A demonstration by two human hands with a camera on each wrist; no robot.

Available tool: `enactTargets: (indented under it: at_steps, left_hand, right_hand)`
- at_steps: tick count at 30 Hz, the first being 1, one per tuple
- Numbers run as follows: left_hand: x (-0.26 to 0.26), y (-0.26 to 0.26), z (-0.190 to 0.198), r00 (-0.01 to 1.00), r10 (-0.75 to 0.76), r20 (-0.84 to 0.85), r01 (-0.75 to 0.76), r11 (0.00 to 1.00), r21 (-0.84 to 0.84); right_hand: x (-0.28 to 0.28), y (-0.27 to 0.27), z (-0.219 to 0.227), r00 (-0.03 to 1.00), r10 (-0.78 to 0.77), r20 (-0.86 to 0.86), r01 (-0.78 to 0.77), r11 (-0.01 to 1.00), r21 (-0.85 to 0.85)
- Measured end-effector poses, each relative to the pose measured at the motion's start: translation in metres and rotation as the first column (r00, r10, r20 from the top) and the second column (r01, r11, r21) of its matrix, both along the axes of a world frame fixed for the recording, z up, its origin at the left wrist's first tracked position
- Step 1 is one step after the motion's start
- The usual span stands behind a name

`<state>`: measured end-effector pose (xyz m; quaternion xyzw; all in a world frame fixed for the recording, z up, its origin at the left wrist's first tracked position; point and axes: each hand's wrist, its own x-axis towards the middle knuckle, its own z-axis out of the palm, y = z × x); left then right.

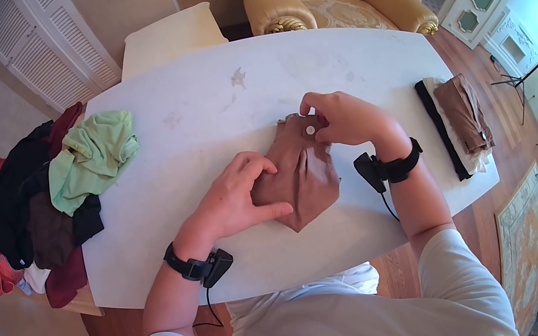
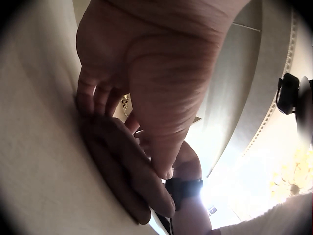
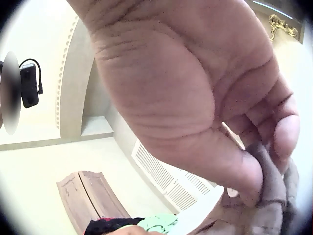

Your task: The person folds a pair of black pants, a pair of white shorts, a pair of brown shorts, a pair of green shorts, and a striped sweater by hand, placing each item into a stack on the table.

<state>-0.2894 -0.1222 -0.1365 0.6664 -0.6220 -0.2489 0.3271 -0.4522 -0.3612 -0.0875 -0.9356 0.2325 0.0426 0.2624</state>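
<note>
My white shirt (image 1: 350, 327) occupies the foreground; beyond, the brown garment (image 1: 316, 178) lies on the counter (image 1: 184, 118). My right hand (image 1: 349, 116) pinches its buttoned edge; my left hand (image 1: 235, 196) rests against its side, fingers (image 1: 256, 161) and thumb spread apart.

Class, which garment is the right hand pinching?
The brown garment mid-table, in the right hand; others lie in the left pile or right pile.

- In the head view, no texts, labels, brands, numbers or signs can be read.
- In both wrist views, none can be read.
</note>
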Motion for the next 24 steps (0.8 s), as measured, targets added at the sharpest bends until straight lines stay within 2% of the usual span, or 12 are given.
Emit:
enactTargets:
  at_steps: [2,5,8,11,14,17,20,24]
  left_hand:
    - [0.001,0.000,0.000,0.999,0.005,-0.037,-0.003,0.998,0.061]
    - [0.001,-0.001,-0.002,0.999,0.000,-0.049,0.001,1.000,0.003]
    - [0.001,-0.002,-0.005,1.000,0.020,-0.015,-0.020,1.000,-0.008]
    - [-0.003,-0.004,0.001,0.987,0.110,-0.117,-0.095,0.987,0.130]
    - [-0.002,-0.004,0.003,0.992,0.099,-0.074,-0.077,0.963,0.260]
    - [0.001,-0.002,0.005,0.991,0.087,-0.106,-0.057,0.963,0.264]
    - [0.024,0.001,-0.019,0.920,0.130,-0.370,-0.042,0.971,0.237]
    - [0.043,0.000,-0.021,0.823,0.127,-0.554,0.062,0.949,0.309]
  right_hand:
    - [-0.001,-0.004,-0.003,0.996,0.011,0.087,-0.012,1.000,0.005]
    - [0.000,-0.006,-0.014,0.995,-0.009,0.103,0.014,0.998,-0.055]
    - [-0.003,-0.008,-0.029,0.991,0.041,0.129,-0.017,0.983,-0.180]
    - [0.001,-0.015,-0.031,0.990,0.112,0.087,-0.103,0.989,-0.104]
    - [0.007,-0.015,-0.024,0.996,0.071,-0.046,-0.070,0.997,0.027]
    - [0.008,-0.019,-0.031,0.996,0.083,-0.036,-0.079,0.992,0.097]
    - [0.011,-0.014,-0.024,0.994,0.089,-0.056,-0.079,0.983,0.164]
    - [0.012,-0.018,-0.031,0.998,0.061,0.030,-0.067,0.961,0.268]
